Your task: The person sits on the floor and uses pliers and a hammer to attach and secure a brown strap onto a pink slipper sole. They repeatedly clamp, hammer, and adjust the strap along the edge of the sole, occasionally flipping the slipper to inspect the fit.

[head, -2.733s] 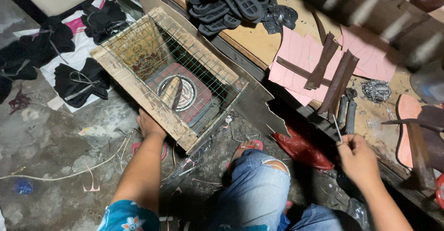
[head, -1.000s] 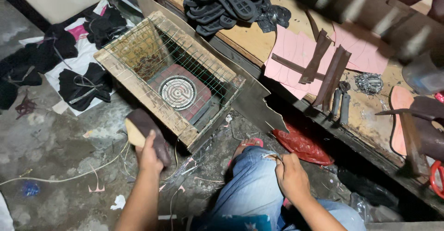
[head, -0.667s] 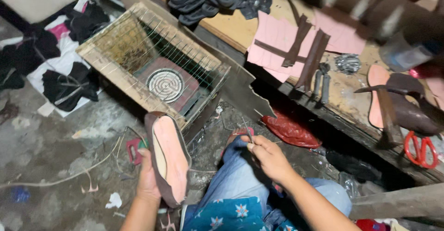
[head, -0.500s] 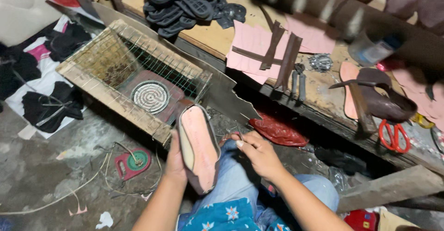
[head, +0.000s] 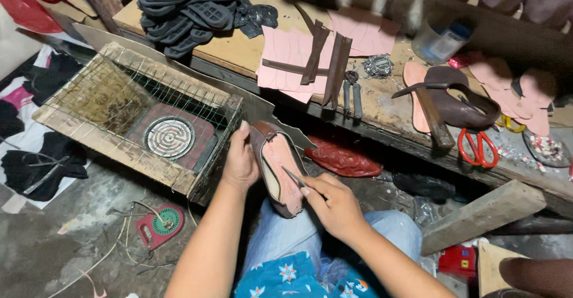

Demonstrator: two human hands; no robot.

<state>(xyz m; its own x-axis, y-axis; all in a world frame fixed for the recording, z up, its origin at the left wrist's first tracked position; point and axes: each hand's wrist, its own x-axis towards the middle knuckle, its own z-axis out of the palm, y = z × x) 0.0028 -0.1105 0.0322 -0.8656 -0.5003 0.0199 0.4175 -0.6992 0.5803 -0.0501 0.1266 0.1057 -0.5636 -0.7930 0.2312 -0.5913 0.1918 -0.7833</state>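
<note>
My left hand [head: 240,161] grips a shoe [head: 276,168] held bottom-up over my lap, showing a pink insole board with brown upper folded round its edge. My right hand [head: 332,204] pinches a thin metal tool [head: 293,176] whose tip rests on the pink board. Both hands are close together over my jeans-clad knees [head: 310,238].
A wooden wire-mesh box [head: 138,119] with a coil heater [head: 169,137] stands left. The low workbench [head: 239,50] carries black soles [head: 191,8], pink cut pieces [head: 292,53], pliers [head: 351,92], a hammer [head: 433,116], red scissors [head: 477,147], a jar [head: 439,38]. A wooden block [head: 483,214] lies right.
My left hand picked the shoe off the floor and brought it over my lap. My right hand came in with the thin tool and set it against the pink board.
</note>
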